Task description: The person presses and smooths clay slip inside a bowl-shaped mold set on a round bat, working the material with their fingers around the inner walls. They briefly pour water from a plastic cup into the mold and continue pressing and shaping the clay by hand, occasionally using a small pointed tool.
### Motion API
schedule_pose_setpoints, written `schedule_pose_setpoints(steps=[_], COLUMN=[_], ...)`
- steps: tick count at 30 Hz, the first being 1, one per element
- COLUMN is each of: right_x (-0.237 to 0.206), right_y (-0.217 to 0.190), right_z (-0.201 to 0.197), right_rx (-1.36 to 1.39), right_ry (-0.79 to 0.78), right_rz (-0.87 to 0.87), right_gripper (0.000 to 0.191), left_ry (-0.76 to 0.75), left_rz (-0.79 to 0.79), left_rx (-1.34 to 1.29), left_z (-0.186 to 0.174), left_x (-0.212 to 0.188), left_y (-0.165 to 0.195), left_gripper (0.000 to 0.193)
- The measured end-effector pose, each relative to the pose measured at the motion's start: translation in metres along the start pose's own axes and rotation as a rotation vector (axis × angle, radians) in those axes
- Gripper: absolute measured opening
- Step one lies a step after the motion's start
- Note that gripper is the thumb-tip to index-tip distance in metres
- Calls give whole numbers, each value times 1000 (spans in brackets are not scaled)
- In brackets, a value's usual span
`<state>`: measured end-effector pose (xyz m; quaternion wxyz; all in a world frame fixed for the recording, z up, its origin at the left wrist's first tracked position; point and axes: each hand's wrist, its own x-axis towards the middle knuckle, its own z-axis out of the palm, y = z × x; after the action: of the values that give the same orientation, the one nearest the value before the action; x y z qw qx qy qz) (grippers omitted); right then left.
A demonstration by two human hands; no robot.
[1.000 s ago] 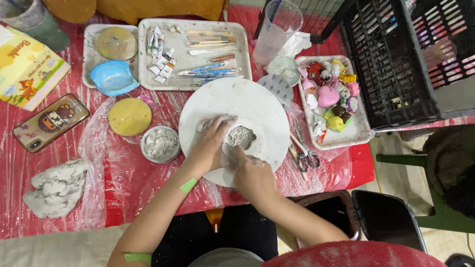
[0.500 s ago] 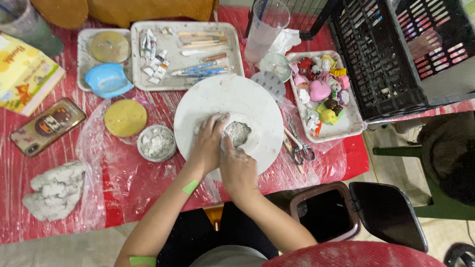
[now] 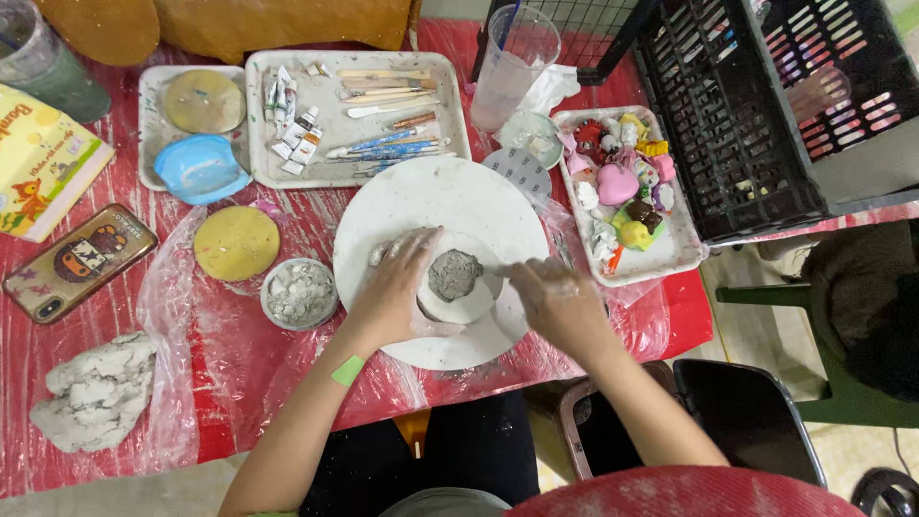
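While the person is leaning over the desk [image 3: 115,287], which is lying under a red cover and clear plastic sheeting, the left hand [image 3: 392,297] is cupping the left side of a small white clay bowl [image 3: 459,287] with its fingers curved against the wall, holding it in place. That bowl is sitting near the middle of a round white board [image 3: 450,206], and a grey lump of clay [image 3: 453,275] is lying inside it. The right hand [image 3: 555,302] is hovering just beside the bowl on its right, fingers loosely spread and dusted with clay, gripping nothing; whether its fingertips are touching the rim cannot be told. Left of the board, a small dish of pale clay crumbs [image 3: 299,293] is resting near a yellow round sponge [image 3: 236,242]. Farther left, a large lump of white clay [image 3: 96,393] is lying on plastic, and a phone [image 3: 78,261] is lying above it. Behind the board, a tray of brushes and paint tubes [image 3: 359,115] is standing beside a tray with a blue bowl [image 3: 199,168]. To the right, a tray of small coloured figures [image 3: 627,191] is sitting next to a black crate [image 3: 766,105].
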<state>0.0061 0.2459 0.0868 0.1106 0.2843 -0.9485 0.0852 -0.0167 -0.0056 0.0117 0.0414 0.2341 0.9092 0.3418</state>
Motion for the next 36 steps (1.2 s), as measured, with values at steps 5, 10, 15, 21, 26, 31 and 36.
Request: schedule_pose_setpoints(steps=[5, 10, 15, 21, 26, 31, 36], right_x=[10, -2, -1, 7, -10, -5, 2], right_y=[0, -18, -22, -15, -19, -23, -30], right_z=[23, 29, 27, 24, 6, 12, 19], right_rx=[-196, -190, -174, -306, -167, -117, -113], right_ry=[-108, -76, -155, -70, -43, -65, -122], right_rz=[112, 179, 266, 295, 324, 316, 333], right_gripper=[38, 43, 39, 40, 31, 26, 22], left_ry=[4, 2, 8, 21, -31, -73, -68], left_rz=[-25, -69, -65, -27, -40, -74, -111], left_rx=[-39, -56, -99, -127, -92, -45, -48], left_z=[1, 0, 2, 8, 11, 14, 10], left_x=[1, 3, 3, 1, 1, 3, 2], left_y=[2, 7, 4, -1, -5, -5, -2], left_gripper=[141, 139, 137, 140, 146, 147, 144])
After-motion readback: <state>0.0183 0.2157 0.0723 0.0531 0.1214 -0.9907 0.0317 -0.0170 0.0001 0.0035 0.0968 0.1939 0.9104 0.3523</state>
